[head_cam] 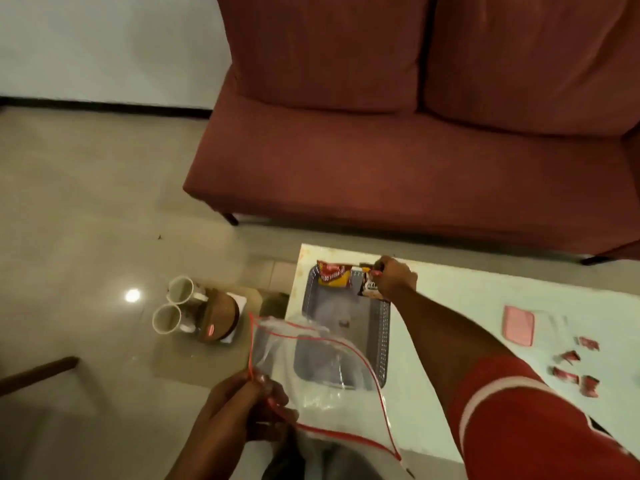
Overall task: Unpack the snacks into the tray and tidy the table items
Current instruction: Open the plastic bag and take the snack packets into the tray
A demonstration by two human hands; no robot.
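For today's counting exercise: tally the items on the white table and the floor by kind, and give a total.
Snack packets in tray: 2
Grey tray: 1
Small red wrappers: 5
Pink case: 1
Zip bag: 1
Mugs on floor: 2
Total: 12

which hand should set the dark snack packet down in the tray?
Right. The right hand already pinches the dark snack packet over the grey tray, beside the red packet. The left hand is holding the zip bag.

Grey mesh tray [381, 327] on the white counter [450, 299] holds a red-and-yellow snack packet [333, 274] beside a dark packet [369, 287] at its far end.
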